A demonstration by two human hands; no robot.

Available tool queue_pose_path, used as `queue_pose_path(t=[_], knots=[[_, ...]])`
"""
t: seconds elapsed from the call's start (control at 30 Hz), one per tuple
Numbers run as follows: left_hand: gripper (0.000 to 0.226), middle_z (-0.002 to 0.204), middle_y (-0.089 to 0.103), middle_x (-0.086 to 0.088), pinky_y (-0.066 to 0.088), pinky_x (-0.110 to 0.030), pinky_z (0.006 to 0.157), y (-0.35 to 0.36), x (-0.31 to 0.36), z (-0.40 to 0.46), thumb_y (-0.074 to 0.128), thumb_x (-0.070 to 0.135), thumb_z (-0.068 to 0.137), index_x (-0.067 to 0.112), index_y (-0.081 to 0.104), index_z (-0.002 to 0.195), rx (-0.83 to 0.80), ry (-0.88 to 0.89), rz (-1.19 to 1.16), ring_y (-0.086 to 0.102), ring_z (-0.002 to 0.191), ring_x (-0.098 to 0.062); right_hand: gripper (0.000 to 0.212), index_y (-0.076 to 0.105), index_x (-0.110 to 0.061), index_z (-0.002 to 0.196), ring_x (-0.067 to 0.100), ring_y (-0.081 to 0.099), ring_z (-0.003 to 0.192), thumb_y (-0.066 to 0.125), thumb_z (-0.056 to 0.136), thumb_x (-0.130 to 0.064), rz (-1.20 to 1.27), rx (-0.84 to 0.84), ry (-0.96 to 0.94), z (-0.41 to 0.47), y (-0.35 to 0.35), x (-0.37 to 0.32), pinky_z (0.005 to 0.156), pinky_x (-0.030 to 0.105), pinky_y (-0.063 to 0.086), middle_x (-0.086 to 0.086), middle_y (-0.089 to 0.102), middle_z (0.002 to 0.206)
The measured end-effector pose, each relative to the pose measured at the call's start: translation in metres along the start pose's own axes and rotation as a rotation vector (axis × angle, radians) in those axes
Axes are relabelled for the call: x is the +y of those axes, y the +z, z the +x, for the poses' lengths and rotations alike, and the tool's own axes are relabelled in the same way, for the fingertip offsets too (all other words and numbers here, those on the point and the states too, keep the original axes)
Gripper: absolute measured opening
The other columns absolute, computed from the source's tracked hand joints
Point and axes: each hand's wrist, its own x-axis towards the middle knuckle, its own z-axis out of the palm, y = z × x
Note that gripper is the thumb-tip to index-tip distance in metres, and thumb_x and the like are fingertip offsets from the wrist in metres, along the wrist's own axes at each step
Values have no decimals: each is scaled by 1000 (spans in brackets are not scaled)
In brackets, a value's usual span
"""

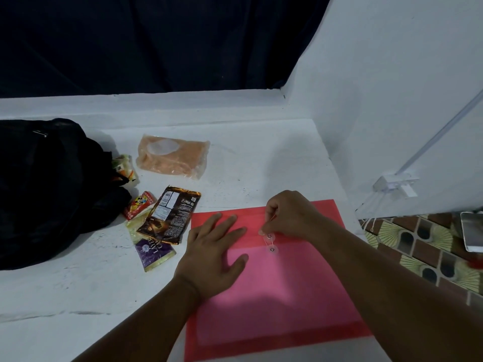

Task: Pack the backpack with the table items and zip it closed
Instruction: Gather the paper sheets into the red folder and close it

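A red plastic envelope folder (282,304) lies flat on the white table (78,296), with two clear button discs (271,242) and a thin string on its flap. My left hand (211,254) presses flat on the folder, fingers spread. My right hand (290,215) pinches the string just above the upper disc. A black backpack (44,189) slumps at the left. Beside it lie a brown snack packet (170,215), a purple wafer pack (154,250), a small red box (139,208), a pale green wrapper (125,165) and a clear bag of orange contents (172,158).
A white wall (392,100) rises along the table's right edge, with a white cable clip (394,186) on it. A dark curtain (156,43) hangs behind. Patterned floor tiles (428,257) and a metallic object (471,231) show at the right, below the table.
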Motion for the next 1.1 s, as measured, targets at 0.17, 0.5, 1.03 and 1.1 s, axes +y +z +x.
queue_pose_path(t=[0.17,0.5,1.03,1.1], knots=[[60,155,43,9,26,-42,105,-2,0,0,51,64,86,36,56,139,-15,6,-5,27,149,-22,27,67,-22,64,4,55,58,89,58,-37,-19,32,-16,-8,0,4,55,27,44,-12,62,59],[52,138,50,-3,35,-52,102,-8,6,0,51,39,95,42,45,146,-45,215,125,43,135,-28,33,64,-20,65,3,54,53,90,58,-39,-8,126,1,-14,9,6,52,26,41,-12,63,59],[57,138,47,-8,37,-67,99,-6,22,2,42,39,88,63,35,138,-177,157,218,45,131,-37,43,63,-14,64,6,52,54,93,54,-42,19,80,39,-9,6,7,54,29,44,-7,63,60],[56,137,49,-8,39,-66,97,-5,22,3,44,40,87,61,37,138,-172,164,234,47,129,-37,43,60,-16,63,7,51,54,93,55,-41,1,65,18,-8,6,6,54,29,42,-7,63,60]])
